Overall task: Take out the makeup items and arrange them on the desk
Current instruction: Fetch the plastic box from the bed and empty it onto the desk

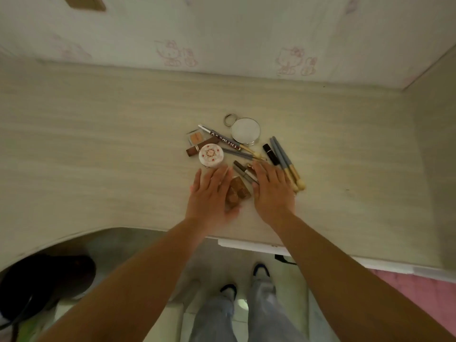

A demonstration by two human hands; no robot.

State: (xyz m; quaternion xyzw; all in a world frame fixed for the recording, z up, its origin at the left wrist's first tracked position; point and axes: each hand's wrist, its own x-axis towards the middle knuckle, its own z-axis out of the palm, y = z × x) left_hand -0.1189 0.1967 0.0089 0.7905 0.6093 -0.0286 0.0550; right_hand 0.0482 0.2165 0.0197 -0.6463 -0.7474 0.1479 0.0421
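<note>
Desk point(98, 144) bears loose makeup items point(232, 149); no container shows.

A pale wood-grain desk point(103, 144) fills the middle of the frame. Lying on it in a loose cluster at centre: a round mirror point(245, 131) with a metal ring point(230, 119) at its upper left, a round patterned compact point(211, 155), a long lettered pencil point(223, 139), a black tube point(270, 154), two grey-handled brushes point(286, 162) at right, and a brown palette point(237, 192) nearest the desk's front edge.

Pale wood-grain desk point(98, 144), cartoon-cat wallpaper point(246, 33), pale tiled floor point(291, 292), dim light.
</note>
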